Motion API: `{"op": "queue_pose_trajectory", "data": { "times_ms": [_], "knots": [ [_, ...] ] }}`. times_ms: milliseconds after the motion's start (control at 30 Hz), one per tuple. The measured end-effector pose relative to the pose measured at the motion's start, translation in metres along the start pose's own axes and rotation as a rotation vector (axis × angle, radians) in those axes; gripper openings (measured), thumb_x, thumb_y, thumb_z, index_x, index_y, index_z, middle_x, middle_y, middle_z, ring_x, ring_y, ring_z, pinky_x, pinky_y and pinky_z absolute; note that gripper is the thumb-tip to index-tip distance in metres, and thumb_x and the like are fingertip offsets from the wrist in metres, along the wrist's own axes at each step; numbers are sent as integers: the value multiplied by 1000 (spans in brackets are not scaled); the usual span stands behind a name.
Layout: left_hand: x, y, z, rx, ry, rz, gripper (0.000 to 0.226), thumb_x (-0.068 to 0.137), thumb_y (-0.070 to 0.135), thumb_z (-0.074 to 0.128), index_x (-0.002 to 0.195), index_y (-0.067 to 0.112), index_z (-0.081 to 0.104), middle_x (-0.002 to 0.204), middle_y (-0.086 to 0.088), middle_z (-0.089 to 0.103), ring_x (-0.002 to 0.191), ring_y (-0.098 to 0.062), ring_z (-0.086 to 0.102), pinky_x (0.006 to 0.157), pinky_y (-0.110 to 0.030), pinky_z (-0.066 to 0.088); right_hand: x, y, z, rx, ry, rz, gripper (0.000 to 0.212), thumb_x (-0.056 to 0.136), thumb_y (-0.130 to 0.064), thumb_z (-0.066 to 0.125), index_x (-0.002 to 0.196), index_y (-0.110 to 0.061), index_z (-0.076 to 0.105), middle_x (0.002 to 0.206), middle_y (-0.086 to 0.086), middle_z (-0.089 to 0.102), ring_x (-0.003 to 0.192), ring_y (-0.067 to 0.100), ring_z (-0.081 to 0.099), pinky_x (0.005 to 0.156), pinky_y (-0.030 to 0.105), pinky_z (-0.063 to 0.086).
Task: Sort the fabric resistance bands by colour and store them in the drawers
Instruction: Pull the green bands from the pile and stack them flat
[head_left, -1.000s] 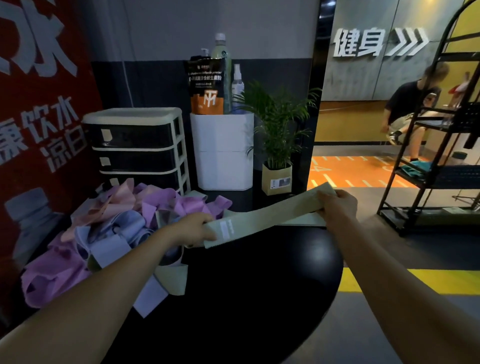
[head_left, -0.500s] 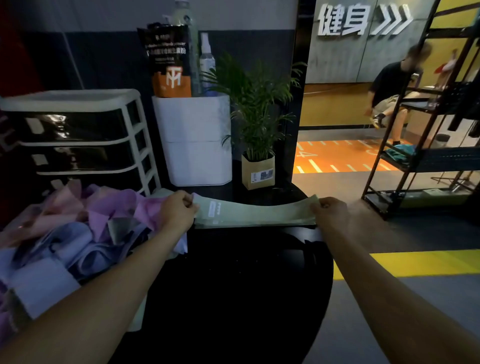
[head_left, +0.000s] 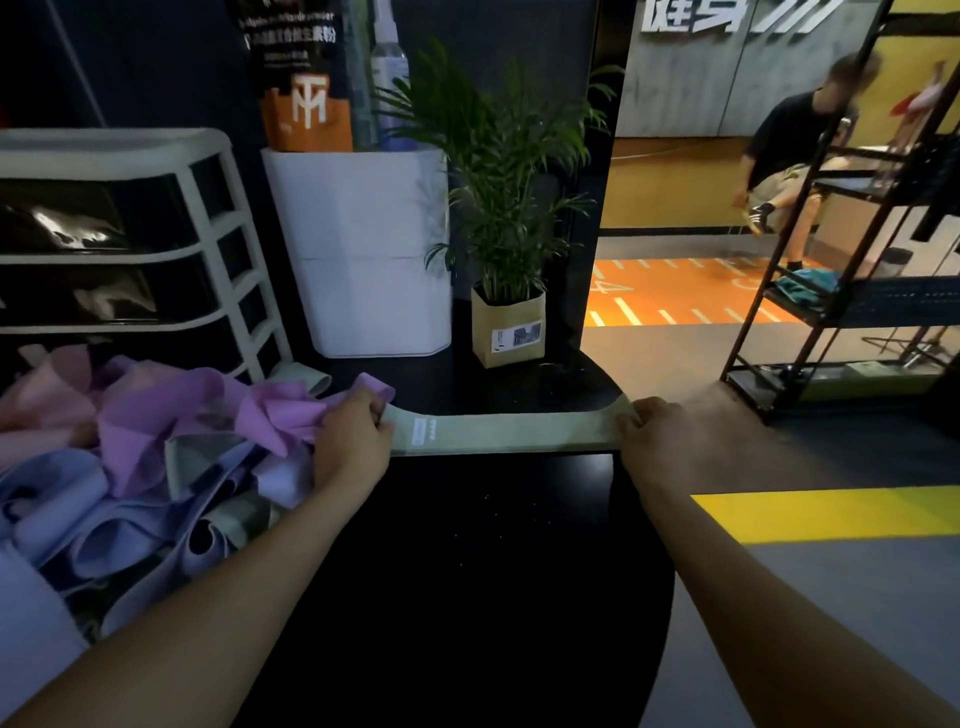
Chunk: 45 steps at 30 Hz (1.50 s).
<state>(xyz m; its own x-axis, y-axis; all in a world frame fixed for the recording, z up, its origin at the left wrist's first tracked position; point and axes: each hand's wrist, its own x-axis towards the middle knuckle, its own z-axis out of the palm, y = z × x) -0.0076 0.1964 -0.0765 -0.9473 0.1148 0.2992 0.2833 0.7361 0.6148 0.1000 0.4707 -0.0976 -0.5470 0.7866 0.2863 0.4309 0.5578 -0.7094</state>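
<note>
A pale green fabric band (head_left: 501, 428) is stretched flat and level across the black round table (head_left: 467, 571). My left hand (head_left: 353, 441) grips its left end, next to the white label. My right hand (head_left: 657, 434) grips its right end at the table's right edge. A heap of bands (head_left: 156, 467) in pink, purple, lilac and pale green lies at the left of the table. Behind the heap stands a cream drawer unit (head_left: 130, 244) with dark drawers, all closed.
A white bin (head_left: 363, 249) holding a pouch and bottles stands at the back, with a potted plant (head_left: 506, 208) to its right. Off the table to the right stands a black metal rack (head_left: 841, 291). A person sits beyond it.
The band has gone from slanting up to the right to lying level and pulled straight between my hands. My view has shifted right and closer to the table.
</note>
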Motion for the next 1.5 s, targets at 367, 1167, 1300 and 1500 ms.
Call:
{"op": "queue_pose_trajectory", "data": {
  "times_ms": [367,1167,1300,1500],
  "knots": [
    [-12,-2,-4,99,-18,57,32,88,10,55,120,7,54,119,-15,53,108,-33,50,89,-41,42,-45,-48,-8,-14,-163,-216,38,91,-23,57,128,-18,53,127,8,43,120,26,37,99,33,31],
    [-27,-22,2,18,103,104,13,89,15,57,97,6,63,98,-10,64,92,-26,57,79,-32,41,-88,-70,29,-264,-399,-618,33,98,-29,40,128,-28,53,135,-12,45,124,16,37,101,34,28],
    [-27,-23,2,59,85,140,19,87,12,59,105,7,64,103,-11,65,96,-28,58,85,-38,45,-88,-70,29,-272,-418,-639,33,98,-28,41,130,-29,51,136,-12,45,125,15,36,102,34,27],
    [-29,-23,0,43,105,149,24,88,4,53,108,5,65,106,-12,66,100,-29,59,89,-36,43,-89,-70,28,-287,-360,-590,34,97,-28,42,131,-26,50,135,-5,43,126,19,34,103,36,30]
  ]
}}
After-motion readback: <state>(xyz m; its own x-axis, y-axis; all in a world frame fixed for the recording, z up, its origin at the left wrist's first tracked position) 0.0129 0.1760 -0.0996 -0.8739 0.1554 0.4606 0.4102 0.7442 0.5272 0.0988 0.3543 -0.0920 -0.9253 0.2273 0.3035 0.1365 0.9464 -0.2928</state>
